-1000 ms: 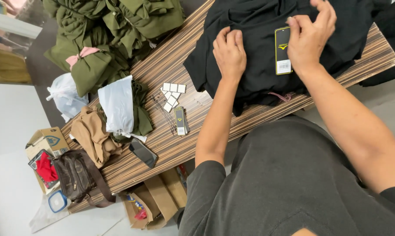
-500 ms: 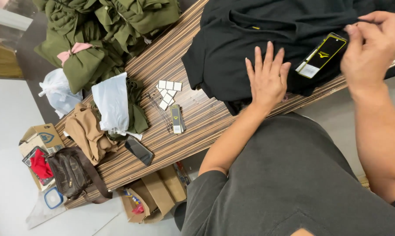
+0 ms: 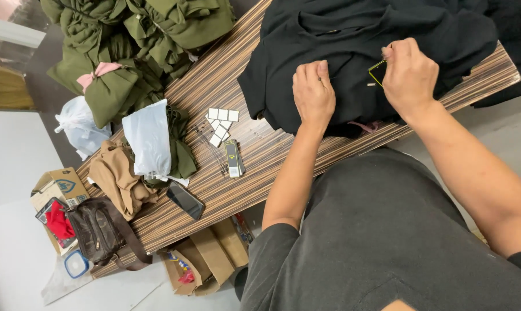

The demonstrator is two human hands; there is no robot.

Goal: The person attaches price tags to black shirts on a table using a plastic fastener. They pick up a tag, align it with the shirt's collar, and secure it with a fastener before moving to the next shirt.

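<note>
- Your right hand (image 3: pixel 410 78) pinches a small dark hang tag with a yellow edge (image 3: pixel 378 72) between thumb and fingertips, holding it against the black garment (image 3: pixel 352 52); that grip is closed tight on the tag.
- Your left hand (image 3: pixel 313 92) lies palm down on the same garment, fingers together and curled slightly, pressing the cloth flat and holding nothing.
- The black garment is bunched at the far right end of the striped tabletop (image 3: pixel 254 150), and its lower fold hangs a little over the near edge beside your body.
- Judged from this, you are at the fastening step: the tag is set against the fabric but whether it is already fixed cannot be told, as your fingers cover the joint.
- The next move, as I read it, calls for keeping the cloth taut under the left palm while the right fingers work the tag's loop or pin; a slack fold would let the tag slip.
- Toward the middle of the tabletop lie a cluster of small white tags (image 3: pixel 221 124) and another dark tag (image 3: pixel 233 158), with a phone (image 3: pixel 185 200) near the near edge.
- A heap of olive green garments (image 3: pixel 139 46) fills the far left corner, well apart from your hands.
</note>
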